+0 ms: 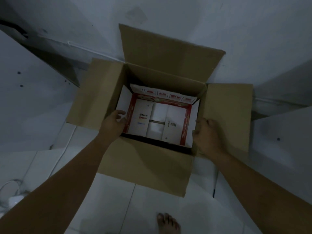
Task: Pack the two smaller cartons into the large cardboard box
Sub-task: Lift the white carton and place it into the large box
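The large cardboard box stands on the floor with all four flaps folded outward. Down inside it sits a red-and-white carton, open at the top, with white flaps up along the box walls. White panels of a second carton show inside the red one, though I cannot tell where one ends and the other begins. My left hand curls over the carton's left white flap at the box's left rim. My right hand grips at the right rim, fingertips against the carton's right white flap.
The box is pushed against a white wall on a white tiled floor. A bare foot is close in front of it. A white cable and a round wire object lie at the lower left. Grey ledges flank both sides.
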